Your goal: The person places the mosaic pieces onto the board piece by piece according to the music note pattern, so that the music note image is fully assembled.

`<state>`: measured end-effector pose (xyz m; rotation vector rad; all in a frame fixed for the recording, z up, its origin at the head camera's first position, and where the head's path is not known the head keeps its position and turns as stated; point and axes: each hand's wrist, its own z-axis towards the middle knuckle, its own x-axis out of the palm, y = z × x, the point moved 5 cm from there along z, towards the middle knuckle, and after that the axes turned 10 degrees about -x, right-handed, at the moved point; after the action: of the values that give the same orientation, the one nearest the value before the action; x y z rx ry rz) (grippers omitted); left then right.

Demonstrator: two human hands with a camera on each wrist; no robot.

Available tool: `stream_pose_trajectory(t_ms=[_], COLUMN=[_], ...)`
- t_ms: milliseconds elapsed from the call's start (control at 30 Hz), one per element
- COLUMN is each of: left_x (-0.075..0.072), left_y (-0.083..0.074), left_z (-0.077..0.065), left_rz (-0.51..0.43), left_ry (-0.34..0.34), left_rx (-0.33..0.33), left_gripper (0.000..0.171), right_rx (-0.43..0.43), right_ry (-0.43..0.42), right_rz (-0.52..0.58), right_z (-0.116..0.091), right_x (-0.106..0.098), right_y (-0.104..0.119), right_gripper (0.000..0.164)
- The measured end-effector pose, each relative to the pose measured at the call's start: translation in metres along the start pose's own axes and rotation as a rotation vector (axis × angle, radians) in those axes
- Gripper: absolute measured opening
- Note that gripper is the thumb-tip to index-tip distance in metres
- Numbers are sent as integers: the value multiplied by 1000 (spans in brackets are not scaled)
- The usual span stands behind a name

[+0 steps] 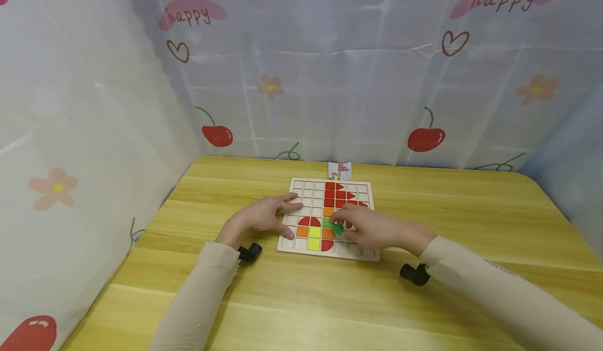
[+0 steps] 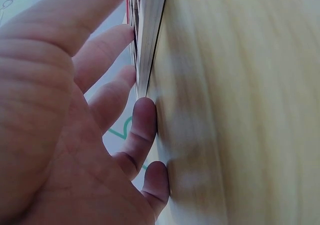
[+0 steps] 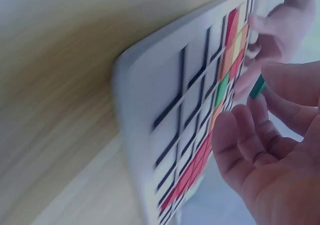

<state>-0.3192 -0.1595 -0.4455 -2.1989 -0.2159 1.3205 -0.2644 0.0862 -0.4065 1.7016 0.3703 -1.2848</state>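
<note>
A pale wooden grid board (image 1: 307, 194) lies on the table, several of its cells filled with red, orange, yellow and green pieces. My left hand (image 1: 264, 216) rests at the board's left side with fingers and thumb spread. In the left wrist view, two fingertips lie against the board's edge (image 2: 152, 30) and two lower ones touch the tabletop. Over the board's middle, my right hand (image 1: 374, 227) pinches a small green piece (image 3: 258, 87) between thumb and fingers. That piece is just right of a green square (image 1: 327, 223) set in the grid.
Behind the board lies a small printed card (image 1: 346, 170) with a coloured grid pattern. Black wrist devices (image 1: 414, 274) show below both wrists. A patterned curtain (image 1: 320, 79) stands at the back edge of the wooden table (image 1: 306, 304) and along its sides.
</note>
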Motion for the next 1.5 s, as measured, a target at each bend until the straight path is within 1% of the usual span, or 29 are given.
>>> stream_pose_trajectory(t_ms=[100, 233, 333, 467, 633, 733, 833, 1033, 1233, 1500], left_x=[0, 1, 0, 0, 0, 1, 1, 1, 0, 0], left_y=[0, 0, 0, 0, 0, 0, 0, 2, 2, 2], left_z=[0, 1, 1, 1, 0, 1, 2, 4, 2, 1], left_rz=[-1, -4, -4, -3, 1, 0, -6, 2, 5, 4], left_ry=[4, 4, 0, -1, 2, 4, 6, -2, -3, -5], left_rx=[3, 11, 20, 31, 56, 61, 51, 39, 32, 37], left_gripper=[85, 85, 85, 84, 85, 85, 85, 85, 85, 84], right_rx=[-8, -21, -57, -108, -114, -99, -96, -115, -133, -143], right_ry=[9, 18, 20, 11, 16, 22, 17, 3, -24, -26], right_rz=[15, 2, -21, -42, -75, -85, -96, -137, -135, -147], right_z=[12, 27, 36, 47, 56, 59, 60, 60, 61, 61], right_x=[6, 15, 20, 27, 37, 41, 43, 43, 44, 46], right_y=[7, 16, 23, 30, 35, 36, 38, 41, 43, 43], right_gripper=[30, 32, 30, 25, 25, 28, 29, 30, 27, 26])
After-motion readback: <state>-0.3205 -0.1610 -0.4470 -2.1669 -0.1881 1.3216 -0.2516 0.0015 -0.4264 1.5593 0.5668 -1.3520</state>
